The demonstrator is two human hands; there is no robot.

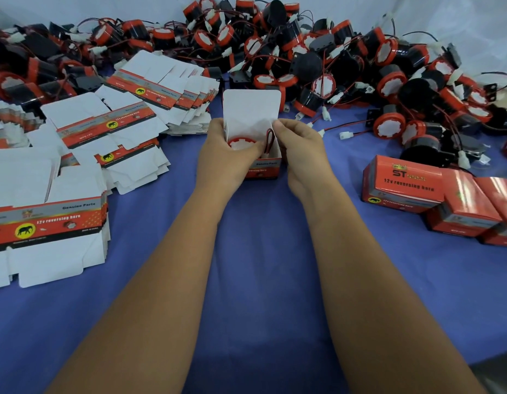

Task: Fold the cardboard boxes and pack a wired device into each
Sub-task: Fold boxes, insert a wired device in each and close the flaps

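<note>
The packing step is in hand: one box [262,166] stands upright near the middle of the blue cloth [260,265], its top open and its lid flap [251,105] raised at the far side. A horn [240,143] already sits inside, red rim up, with its red and black wire [268,140] looped above it at the right of the opening.

The left hand [222,155] grasps the box's left wall, thumb reaching over the horn. The right hand [299,149] pinches the right side flap [270,123] at its top edge; whether the fingers behind also clasp the wall is hard to tell.

Judging by this, the next move calls for pushing the wire loop below the rim, folding both side flaps in, then bringing the lid down and tucking its tab. The wire could catch under a flap if left proud.

Flat boxes [76,172] lie stacked along the cloth's left edge, loose horns [331,61] are heaped across the far edge, and closed boxes [403,186] sit at the right edge.
</note>
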